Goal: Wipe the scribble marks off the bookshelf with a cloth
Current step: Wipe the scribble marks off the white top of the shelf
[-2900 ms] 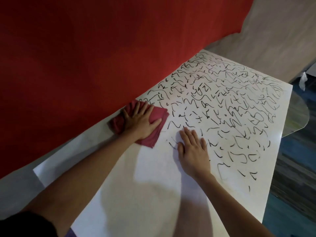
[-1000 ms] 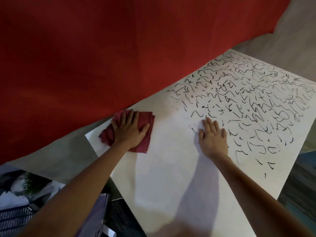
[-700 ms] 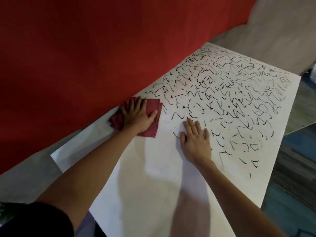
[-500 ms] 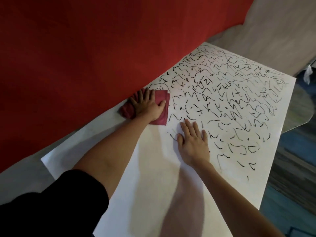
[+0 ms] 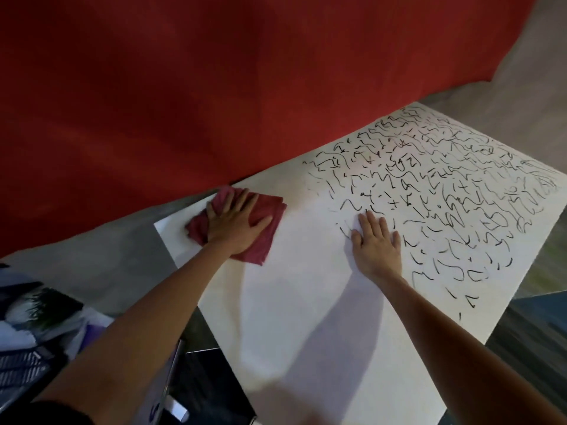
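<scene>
A wiping stroke is in hand, judged from the pose; the left hand [image 5: 236, 227] is laid flat on the cloth [image 5: 264, 237], a folded dark red rag, with the fingers [image 5: 245, 199] spread wide and pressed down on it rather than curled around it, so the cloth is pinned under the palm and not gripped; the cloth lies on the white bookshelf top [image 5: 306, 317], close to its far left corner and just beside the red wall [image 5: 214, 87] behind. The right hand [image 5: 376, 243] is set flat and empty on the same surface, fingers extended and close together, holding nothing; it is judged to be bracing the body or steadying the panel. The scribble marks [image 5: 445, 194], black and dense, cover the right and far portion of the surface; the fingertips of the right hand rest at the near-left fringe of them, a few strokes touching or just beside the hand. The area around and in front of the cloth reads as bare white; only a minor share of the surface is judged clean, so the task is far from finished. The next move is judged to call for the cloth to be carried rightward under firm, even pressure into the nearest marks, well apart from it at present; the right hand would need to be shifted clear of that path. To the lower left, dark blurred clutter [image 5: 33, 332] is noted beyond the edge, not identifiable.
</scene>
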